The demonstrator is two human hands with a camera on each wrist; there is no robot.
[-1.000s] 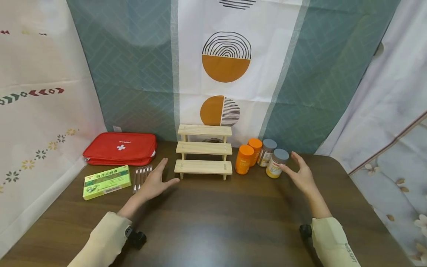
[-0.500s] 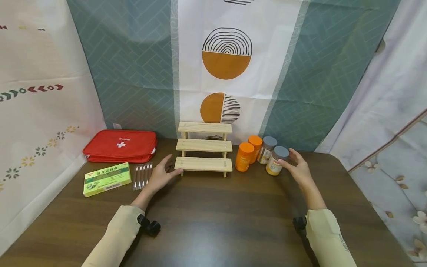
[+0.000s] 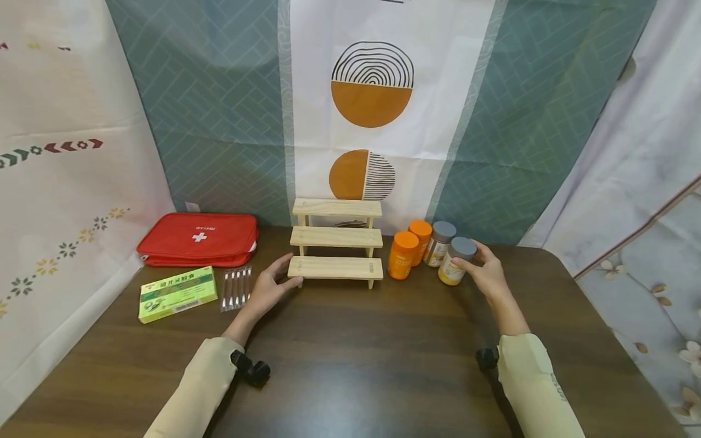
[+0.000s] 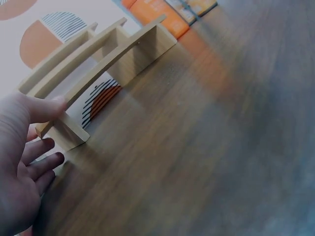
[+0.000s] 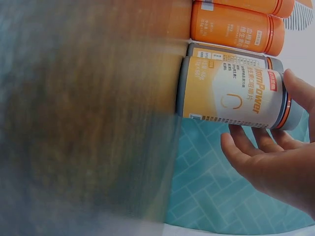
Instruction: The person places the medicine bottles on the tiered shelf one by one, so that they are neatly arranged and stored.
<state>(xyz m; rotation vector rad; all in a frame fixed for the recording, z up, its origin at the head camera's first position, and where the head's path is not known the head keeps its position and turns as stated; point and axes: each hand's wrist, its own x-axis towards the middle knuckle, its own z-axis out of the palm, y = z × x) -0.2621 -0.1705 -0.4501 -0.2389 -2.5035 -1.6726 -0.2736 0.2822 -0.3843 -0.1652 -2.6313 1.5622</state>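
The left hand [image 3: 267,292] is at the left end of a three-step wooden display stand [image 3: 335,267]. In the left wrist view its thumb presses the front edge of the lowest step [image 4: 106,64], with the index finger behind that end and the other fingers loosely bent below. On the right, a grey-capped supplement bottle [image 3: 452,270] stands upright on the table. The right hand [image 3: 489,277] grips it near the cap: in the right wrist view the thumb lies at the cap on one side and the fingers along the opposite side of the white-and-yellow label [image 5: 236,93].
Another grey-capped bottle [image 3: 436,249] and two orange bottles [image 3: 400,261] stand between the gripped bottle and the stand. At the left lie a red first-aid pouch [image 3: 191,240], a green medicine box [image 3: 177,294] and a pack of cotton swabs [image 3: 236,289]. A patterned cloth [image 3: 224,121] hangs behind.
The left hand has moved right and forward from beside the swabs to the stand's end. The right hand has closed in on the near grey-capped bottle. The head view has tilted slightly.
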